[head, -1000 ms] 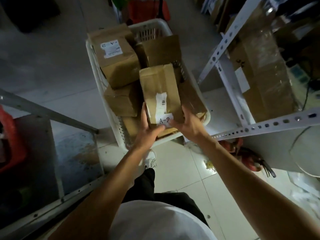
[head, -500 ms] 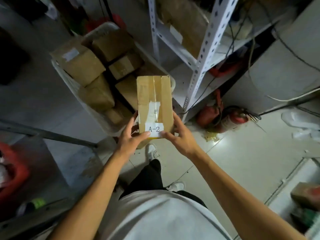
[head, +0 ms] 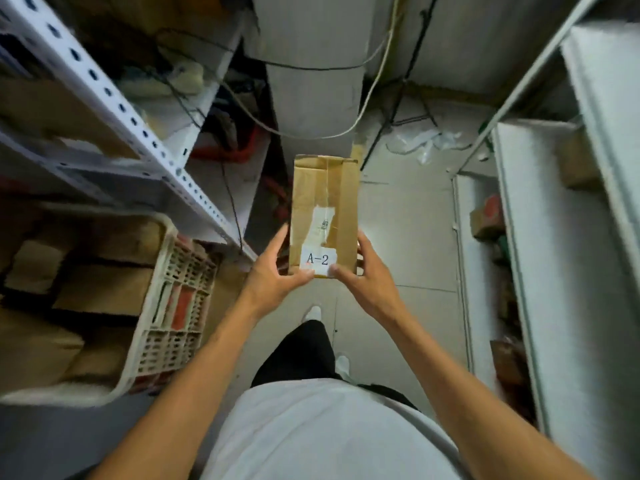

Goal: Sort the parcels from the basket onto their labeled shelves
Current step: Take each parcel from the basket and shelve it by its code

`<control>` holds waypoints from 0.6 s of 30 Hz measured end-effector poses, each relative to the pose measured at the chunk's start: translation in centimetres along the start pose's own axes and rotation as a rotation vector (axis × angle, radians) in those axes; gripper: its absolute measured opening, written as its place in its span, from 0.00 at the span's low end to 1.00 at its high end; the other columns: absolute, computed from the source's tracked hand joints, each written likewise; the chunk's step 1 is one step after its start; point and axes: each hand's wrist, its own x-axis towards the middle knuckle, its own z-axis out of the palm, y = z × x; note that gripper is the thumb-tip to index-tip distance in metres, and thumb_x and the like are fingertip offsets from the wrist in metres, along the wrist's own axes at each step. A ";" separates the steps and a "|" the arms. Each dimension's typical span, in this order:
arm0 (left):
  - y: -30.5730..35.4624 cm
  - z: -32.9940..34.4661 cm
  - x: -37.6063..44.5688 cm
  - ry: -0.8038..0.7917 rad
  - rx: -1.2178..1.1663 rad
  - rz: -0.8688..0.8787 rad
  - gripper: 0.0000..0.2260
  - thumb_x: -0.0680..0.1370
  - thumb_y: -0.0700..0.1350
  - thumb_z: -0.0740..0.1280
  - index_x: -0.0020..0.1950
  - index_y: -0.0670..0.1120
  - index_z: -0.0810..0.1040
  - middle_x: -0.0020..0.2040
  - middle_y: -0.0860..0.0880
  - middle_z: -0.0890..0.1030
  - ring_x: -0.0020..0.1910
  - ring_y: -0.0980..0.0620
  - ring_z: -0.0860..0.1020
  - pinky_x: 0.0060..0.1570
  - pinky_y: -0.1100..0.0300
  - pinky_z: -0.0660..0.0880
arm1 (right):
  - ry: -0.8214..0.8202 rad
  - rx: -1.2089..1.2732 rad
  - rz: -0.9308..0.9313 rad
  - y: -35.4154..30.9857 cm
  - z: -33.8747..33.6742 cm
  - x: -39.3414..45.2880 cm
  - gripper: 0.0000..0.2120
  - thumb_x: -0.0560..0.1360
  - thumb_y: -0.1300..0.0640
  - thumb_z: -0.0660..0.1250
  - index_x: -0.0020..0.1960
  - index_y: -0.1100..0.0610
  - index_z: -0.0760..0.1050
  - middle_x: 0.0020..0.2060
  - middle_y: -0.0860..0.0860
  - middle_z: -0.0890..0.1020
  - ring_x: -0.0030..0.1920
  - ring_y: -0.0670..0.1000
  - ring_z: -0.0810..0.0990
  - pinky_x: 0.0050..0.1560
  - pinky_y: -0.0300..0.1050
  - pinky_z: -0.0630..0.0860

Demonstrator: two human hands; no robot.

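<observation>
A narrow aisle of pale floor tiles (head: 408, 237) runs between white shelving. Your left hand (head: 273, 275) and right hand (head: 367, 275) grip the tall brown cardboard parcel (head: 325, 202) labelled A-2, right of the white plastic basket (head: 173, 306).

The parcel (head: 325, 202) is showing matt brown cardboard with a paper label (head: 318, 259); the plastic basket (head: 175, 299) is looking dull, the floor (head: 408, 237) glossy.

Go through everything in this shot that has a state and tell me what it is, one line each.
A-2 parcel: lifted, held over the floor, label facing up.
Left hand: grips the parcel's near left edge.
Right hand: grips the parcel's near right edge.
Basket: on the left, still holding several cardboard parcels.
</observation>
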 end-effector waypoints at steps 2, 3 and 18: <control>2.5 2.3 2.5 -0.147 0.057 0.078 0.44 0.72 0.45 0.77 0.80 0.56 0.55 0.72 0.59 0.66 0.68 0.60 0.65 0.62 0.69 0.64 | 0.167 -0.001 0.040 0.7 -3.2 -0.7 0.32 0.75 0.55 0.73 0.74 0.44 0.62 0.62 0.44 0.77 0.57 0.43 0.80 0.52 0.37 0.80; 3.9 3.8 3.7 -0.228 0.079 0.118 0.45 0.71 0.45 0.78 0.80 0.57 0.55 0.73 0.59 0.66 0.68 0.60 0.66 0.64 0.65 0.65 | 0.256 -0.010 0.059 1.0 -4.7 -1.2 0.32 0.75 0.54 0.73 0.74 0.45 0.62 0.63 0.46 0.78 0.58 0.45 0.79 0.54 0.40 0.80; 18.0 25.7 8.2 -1.173 0.137 0.441 0.42 0.67 0.43 0.80 0.77 0.54 0.65 0.72 0.49 0.72 0.64 0.45 0.77 0.56 0.50 0.81 | 1.220 0.047 0.354 1.9 -17.3 -14.3 0.31 0.71 0.46 0.73 0.69 0.38 0.63 0.61 0.45 0.78 0.55 0.43 0.79 0.54 0.45 0.81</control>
